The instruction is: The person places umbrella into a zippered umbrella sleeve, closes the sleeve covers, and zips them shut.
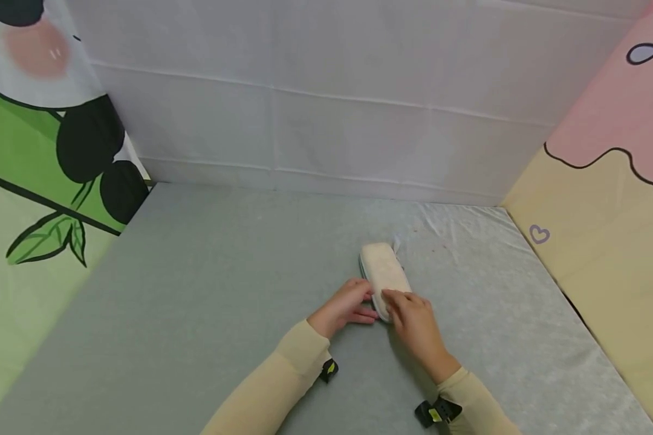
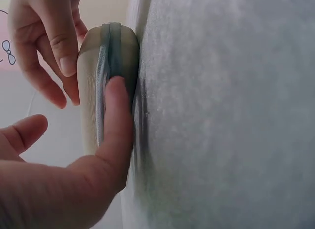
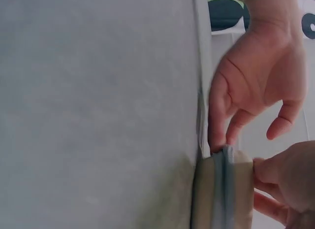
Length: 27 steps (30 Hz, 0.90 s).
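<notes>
A cream zippered pouch (image 1: 383, 266) lies flat on the grey cloth. Its blue-grey zipper (image 2: 114, 49) runs along the side wall, seen closely in the left wrist view. My left hand (image 1: 347, 307) is at the pouch's left side near its close end, with a straight finger against the zipper band and the thumb held apart. From the right, my right hand (image 1: 418, 326) rests its fingertips on the pouch's top near the same end. In the right wrist view, the fingers of my right hand (image 3: 290, 182) touch the cream top face.
Grey cloth (image 1: 223, 272) covers the table. A white fabric wall (image 1: 326, 133) stands behind it, a green printed panel (image 1: 27, 151) at left and a pink and yellow one (image 1: 604, 199) at right. A small whitish tab (image 1: 396, 243) sticks out by the pouch's far end.
</notes>
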### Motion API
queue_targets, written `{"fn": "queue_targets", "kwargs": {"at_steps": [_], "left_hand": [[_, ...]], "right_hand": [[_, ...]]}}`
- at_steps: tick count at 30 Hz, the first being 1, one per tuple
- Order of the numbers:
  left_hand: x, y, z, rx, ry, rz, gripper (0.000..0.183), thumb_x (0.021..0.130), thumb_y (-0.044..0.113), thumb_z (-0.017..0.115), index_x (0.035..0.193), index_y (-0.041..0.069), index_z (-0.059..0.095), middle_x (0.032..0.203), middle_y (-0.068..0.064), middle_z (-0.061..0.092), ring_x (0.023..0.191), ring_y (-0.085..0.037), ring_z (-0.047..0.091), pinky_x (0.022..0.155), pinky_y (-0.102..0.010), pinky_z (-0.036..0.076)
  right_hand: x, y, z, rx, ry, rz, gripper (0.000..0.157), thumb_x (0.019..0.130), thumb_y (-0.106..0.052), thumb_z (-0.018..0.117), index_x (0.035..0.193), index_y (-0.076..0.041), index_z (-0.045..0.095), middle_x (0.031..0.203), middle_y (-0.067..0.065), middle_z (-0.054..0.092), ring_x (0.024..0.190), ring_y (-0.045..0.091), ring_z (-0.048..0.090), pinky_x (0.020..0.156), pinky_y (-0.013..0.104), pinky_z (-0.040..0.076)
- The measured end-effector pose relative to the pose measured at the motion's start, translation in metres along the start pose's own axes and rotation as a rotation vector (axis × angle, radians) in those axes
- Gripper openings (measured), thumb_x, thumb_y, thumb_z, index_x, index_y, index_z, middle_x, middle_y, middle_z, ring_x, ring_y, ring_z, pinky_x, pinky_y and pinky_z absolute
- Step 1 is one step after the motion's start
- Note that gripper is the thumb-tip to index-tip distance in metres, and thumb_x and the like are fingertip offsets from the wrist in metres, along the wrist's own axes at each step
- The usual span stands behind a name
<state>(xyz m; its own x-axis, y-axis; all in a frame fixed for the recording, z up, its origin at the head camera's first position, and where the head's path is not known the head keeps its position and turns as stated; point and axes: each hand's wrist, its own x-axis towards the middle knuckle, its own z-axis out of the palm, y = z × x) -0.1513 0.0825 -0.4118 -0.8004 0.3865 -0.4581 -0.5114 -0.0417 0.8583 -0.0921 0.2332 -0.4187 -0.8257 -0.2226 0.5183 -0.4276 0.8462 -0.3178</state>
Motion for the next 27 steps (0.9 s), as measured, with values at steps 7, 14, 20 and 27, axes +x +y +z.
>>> {"fn": "queue_targets", "kwargs": {"at_steps": [7, 14, 20, 27], "left_hand": [[0.0, -0.002, 0.002, 0.046, 0.015, 0.011, 0.047, 0.086, 0.014, 0.046, 0.129, -0.001, 0.036, 0.111, -0.015, 0.043, 0.086, -0.028, 0.055, 0.076, -0.04, 0.05], [0.002, -0.001, 0.001, 0.021, 0.008, 0.013, 0.048, 0.087, 0.014, 0.044, 0.132, -0.002, 0.035, 0.114, -0.017, 0.044, 0.088, -0.028, 0.057, 0.077, -0.04, 0.051], [0.001, 0.001, -0.001, 0.028, 0.003, 0.004, 0.046, 0.087, 0.015, 0.044, 0.129, -0.001, 0.036, 0.117, -0.018, 0.045, 0.091, -0.03, 0.059, 0.079, -0.041, 0.05], [0.0, 0.002, 0.0, 0.052, 0.021, 0.001, 0.048, 0.085, 0.015, 0.044, 0.13, -0.001, 0.038, 0.117, -0.016, 0.045, 0.091, -0.026, 0.057, 0.08, -0.04, 0.05]], "right_hand": [[0.014, 0.01, -0.007, 0.159, -0.073, 0.163, 0.049, 0.069, -0.001, 0.08, 0.114, 0.001, 0.061, 0.095, 0.016, 0.058, 0.085, 0.032, 0.053, 0.072, 0.044, 0.042], [0.022, 0.021, -0.018, 0.248, -0.244, 0.455, 0.042, 0.073, -0.019, 0.081, 0.107, 0.001, 0.067, 0.109, 0.02, 0.045, 0.095, 0.034, 0.047, 0.08, 0.046, 0.041], [0.022, 0.027, -0.017, 0.35, -0.239, 0.481, 0.033, 0.078, -0.016, 0.077, 0.104, 0.003, 0.068, 0.11, 0.02, 0.058, 0.104, 0.034, 0.052, 0.087, 0.048, 0.043], [0.024, 0.03, -0.019, 0.381, -0.232, 0.494, 0.024, 0.083, -0.012, 0.071, 0.101, 0.003, 0.07, 0.109, 0.021, 0.057, 0.099, 0.033, 0.054, 0.077, 0.042, 0.047]]}}
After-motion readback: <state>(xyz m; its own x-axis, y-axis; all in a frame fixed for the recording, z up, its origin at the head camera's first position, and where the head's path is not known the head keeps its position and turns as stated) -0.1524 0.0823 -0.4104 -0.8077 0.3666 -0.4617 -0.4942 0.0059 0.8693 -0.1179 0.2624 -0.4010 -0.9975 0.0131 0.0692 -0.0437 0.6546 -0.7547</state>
